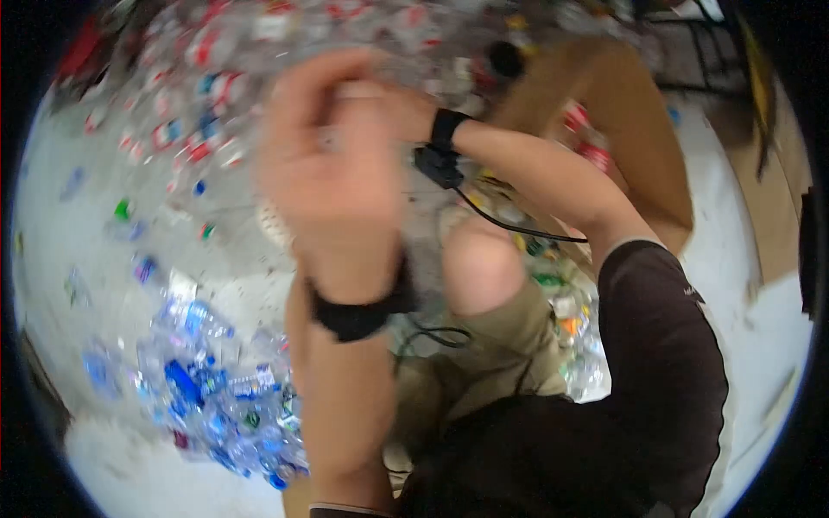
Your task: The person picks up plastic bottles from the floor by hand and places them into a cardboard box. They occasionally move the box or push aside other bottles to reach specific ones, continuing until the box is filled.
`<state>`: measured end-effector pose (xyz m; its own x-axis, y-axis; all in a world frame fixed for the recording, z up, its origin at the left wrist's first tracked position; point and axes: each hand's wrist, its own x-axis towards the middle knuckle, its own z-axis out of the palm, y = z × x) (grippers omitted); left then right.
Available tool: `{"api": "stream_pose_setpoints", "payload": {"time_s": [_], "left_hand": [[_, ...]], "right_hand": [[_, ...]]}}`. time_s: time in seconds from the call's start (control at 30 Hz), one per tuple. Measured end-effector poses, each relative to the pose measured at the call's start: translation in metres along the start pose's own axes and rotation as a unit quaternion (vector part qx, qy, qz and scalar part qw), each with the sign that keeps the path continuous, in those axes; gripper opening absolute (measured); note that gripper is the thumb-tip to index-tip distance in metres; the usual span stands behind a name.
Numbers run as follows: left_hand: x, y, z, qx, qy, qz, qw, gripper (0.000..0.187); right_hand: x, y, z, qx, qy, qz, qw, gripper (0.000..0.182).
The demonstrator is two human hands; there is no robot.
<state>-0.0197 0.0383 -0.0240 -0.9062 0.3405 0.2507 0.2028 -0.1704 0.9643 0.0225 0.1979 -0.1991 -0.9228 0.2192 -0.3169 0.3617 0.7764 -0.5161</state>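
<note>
My left hand (332, 155) is raised in the upper middle of the head view, close to the camera and smeared by motion. A black band (361, 312) circles its wrist. My right hand (406, 112) reaches in from the right and is mostly hidden behind the left one. It has a black strap with a small device (439, 166) and a cable. The hands overlap in the view; I cannot make out whether either holds anything. Clear bottles with red labels (199, 138) lie beyond them.
Blue-capped and blue-labelled bottles (216, 397) are piled on the floor at the lower left. A brown cardboard box (643, 129) with red-labelled bottles stands at the upper right. A bare knee (484, 268) is below my right forearm. More bottles (583, 363) lie beside the leg.
</note>
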Motion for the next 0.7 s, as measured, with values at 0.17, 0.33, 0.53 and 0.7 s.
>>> {"api": "stream_pose_setpoints", "payload": {"time_s": [0.17, 0.33, 0.53, 0.7], "left_hand": [[0.0, 0.005, -0.001, -0.035, 0.045, -0.069, 0.996, 0.016], [-0.007, -0.003, 0.009, -0.024, 0.004, -0.078, 0.997, 0.019], [-0.021, -0.014, 0.044, -0.008, -0.054, -0.093, 0.994, 0.018], [-0.021, -0.021, 0.062, -0.006, -0.066, -0.121, 0.99, 0.017]], "right_hand": [[-0.146, -0.03, -0.132, 0.024, 0.103, 0.014, 0.994, 0.064], [-0.3, 0.061, -0.186, 0.272, 0.185, 0.174, 0.928, 0.035], [-0.409, 0.147, -0.136, 0.665, 0.277, 0.319, 0.616, 0.025], [-0.435, 0.152, -0.107, 0.651, 0.192, 0.452, 0.579, 0.023]]}}
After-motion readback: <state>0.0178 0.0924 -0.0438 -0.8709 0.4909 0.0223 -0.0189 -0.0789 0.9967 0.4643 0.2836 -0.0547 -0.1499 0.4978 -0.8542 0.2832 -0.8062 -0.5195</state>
